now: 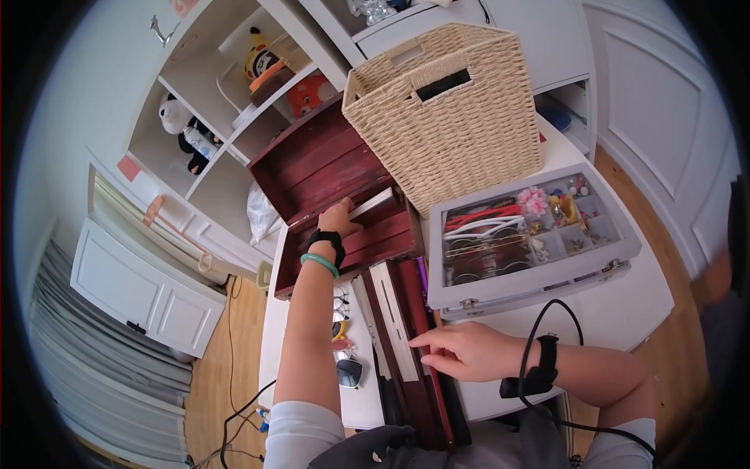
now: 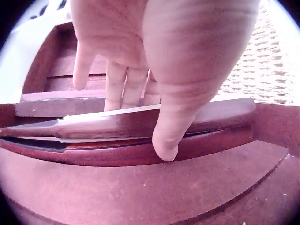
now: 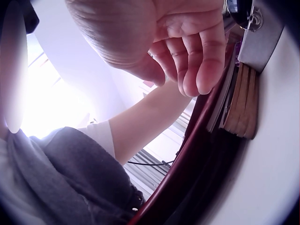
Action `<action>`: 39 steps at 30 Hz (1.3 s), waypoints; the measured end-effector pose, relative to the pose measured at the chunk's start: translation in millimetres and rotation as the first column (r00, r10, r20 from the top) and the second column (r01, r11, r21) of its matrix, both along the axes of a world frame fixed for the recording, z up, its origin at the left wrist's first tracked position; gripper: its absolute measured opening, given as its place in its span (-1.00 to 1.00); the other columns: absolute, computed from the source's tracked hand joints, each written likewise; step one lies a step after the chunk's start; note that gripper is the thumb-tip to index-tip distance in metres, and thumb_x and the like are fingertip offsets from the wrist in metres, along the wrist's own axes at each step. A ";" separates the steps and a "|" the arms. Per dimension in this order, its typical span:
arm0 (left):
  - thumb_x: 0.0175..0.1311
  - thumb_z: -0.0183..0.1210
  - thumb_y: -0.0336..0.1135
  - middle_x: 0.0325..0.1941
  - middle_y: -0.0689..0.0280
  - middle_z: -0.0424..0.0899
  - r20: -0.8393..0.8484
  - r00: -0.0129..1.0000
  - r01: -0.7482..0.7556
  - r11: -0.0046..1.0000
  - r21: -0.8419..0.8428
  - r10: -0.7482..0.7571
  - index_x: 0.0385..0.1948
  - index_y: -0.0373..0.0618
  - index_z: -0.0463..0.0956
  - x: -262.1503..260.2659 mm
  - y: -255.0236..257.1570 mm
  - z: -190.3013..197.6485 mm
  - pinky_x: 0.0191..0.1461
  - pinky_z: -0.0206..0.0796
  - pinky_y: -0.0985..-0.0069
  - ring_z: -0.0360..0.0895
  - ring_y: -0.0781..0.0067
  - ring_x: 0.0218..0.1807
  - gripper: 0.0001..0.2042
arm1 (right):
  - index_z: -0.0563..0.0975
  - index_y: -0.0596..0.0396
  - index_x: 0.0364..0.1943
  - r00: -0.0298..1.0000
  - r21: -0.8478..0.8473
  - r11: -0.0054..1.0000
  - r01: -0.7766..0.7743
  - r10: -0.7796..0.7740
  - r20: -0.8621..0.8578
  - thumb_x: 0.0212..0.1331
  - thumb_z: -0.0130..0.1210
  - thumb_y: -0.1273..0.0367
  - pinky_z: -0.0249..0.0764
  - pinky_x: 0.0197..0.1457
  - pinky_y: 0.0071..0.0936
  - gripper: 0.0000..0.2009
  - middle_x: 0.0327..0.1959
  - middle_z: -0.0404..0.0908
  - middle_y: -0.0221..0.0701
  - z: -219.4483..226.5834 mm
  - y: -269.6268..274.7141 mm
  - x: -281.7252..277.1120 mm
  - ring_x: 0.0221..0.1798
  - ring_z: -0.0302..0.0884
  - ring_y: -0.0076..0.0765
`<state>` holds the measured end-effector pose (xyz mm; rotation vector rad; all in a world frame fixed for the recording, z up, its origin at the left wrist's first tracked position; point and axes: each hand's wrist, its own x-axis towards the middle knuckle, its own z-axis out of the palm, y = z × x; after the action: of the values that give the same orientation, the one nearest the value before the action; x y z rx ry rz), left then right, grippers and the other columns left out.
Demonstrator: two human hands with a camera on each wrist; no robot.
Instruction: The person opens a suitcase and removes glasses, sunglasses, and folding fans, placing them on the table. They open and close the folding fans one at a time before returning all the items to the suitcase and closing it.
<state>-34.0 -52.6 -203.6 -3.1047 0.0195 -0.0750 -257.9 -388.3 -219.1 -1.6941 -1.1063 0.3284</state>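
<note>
White table (image 1: 650, 295): wicker basket (image 1: 461, 129) far edge, grey case (image 1: 539, 291) right.
Left hand (image 1: 337, 219): grips slim piece (image 1: 373, 205) in red box (image 1: 320, 168).
Right hand (image 1: 478, 352): relaxed, holding nothing.

Dark red wood makes up the open box (image 1: 312, 172) at upper centre of the head view, its planks matt and scuffed. The long piece (image 2: 117, 126) across the middle of the left wrist view is smooth, with a soft sheen. The woven basket (image 1: 461, 125) at upper centre-right looks rough and matt. The grey case (image 1: 539, 287) on the right has a smooth frame and a shiny metal clasp (image 1: 469, 304). The bangle (image 1: 319, 263) near the centre is glossy; the curtain (image 1: 109, 367) at lower left is matt cloth.
</note>
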 end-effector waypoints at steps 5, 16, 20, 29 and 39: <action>-0.14 0.33 -0.09 -0.07 0.18 0.56 0.128 0.988 0.068 0.986 0.155 -0.088 -0.14 -0.05 0.41 -13.8 -15.9 16.4 -0.01 0.35 0.21 0.49 0.13 0.01 -0.51 | 0.45 0.13 -0.05 1.000 0.010 1.000 0.018 -0.018 0.002 0.21 -0.03 0.30 0.41 -0.31 -0.33 -0.72 -0.44 0.54 -0.26 -2.6 0.8 2.8 -0.42 0.51 -0.20; -0.02 0.27 -0.11 -0.37 0.08 0.51 0.656 0.716 0.184 0.971 0.152 -0.238 -0.33 -0.21 0.31 -62.2 -29.4 98.4 -0.20 0.34 0.19 0.46 -0.01 -0.22 -0.59 | 0.46 0.14 -0.07 0.998 0.052 0.998 0.020 -0.017 -0.064 0.22 -0.03 0.32 0.41 -0.38 -0.38 -0.74 -0.52 0.54 -0.33 1.0 -0.9 3.9 -0.53 0.52 -0.26; 0.02 0.27 -0.09 -0.45 0.04 0.51 0.743 0.656 0.120 0.990 0.074 -0.135 -0.33 -0.25 0.32 -91.8 -54.0 140.8 -0.25 0.35 0.27 0.46 -0.01 -0.29 -0.58 | 0.43 0.14 -0.02 0.993 0.080 0.996 0.036 -0.027 -0.113 0.26 -0.05 0.32 0.44 -0.43 -0.50 -0.73 -0.51 0.53 -0.39 -0.9 -0.1 3.9 -0.60 0.54 -0.42; 0.18 0.21 -0.18 -0.43 0.40 0.49 0.530 0.848 0.429 0.594 -0.681 -0.005 -0.27 -0.22 0.38 -151.2 -116.1 184.2 -0.35 0.30 0.63 0.41 0.63 -0.39 -0.69 | 0.19 0.11 0.24 0.905 0.537 0.753 0.379 -0.422 -0.047 0.15 0.10 0.37 0.42 0.04 -0.40 -0.44 0.02 0.35 -0.22 13.5 -2.1 7.3 0.05 0.39 -0.33; 0.23 0.16 -0.19 -0.49 0.43 0.46 0.250 0.945 0.301 0.260 -0.918 -0.210 -0.16 -0.19 0.34 -179.4 -170.5 164.6 -0.56 0.20 0.74 0.35 0.74 -0.56 -0.69 | 0.22 0.12 0.19 0.890 0.433 0.887 0.156 0.063 -0.451 0.39 -0.28 0.26 0.32 -0.51 -0.75 -0.64 -0.42 0.46 -0.44 19.1 -12.2 8.6 -0.54 0.40 -0.67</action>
<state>-213.4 -223.1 -38.9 -4.2796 0.8084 -0.3433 -249.3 -400.5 -200.0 -1.1362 -0.7145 0.3732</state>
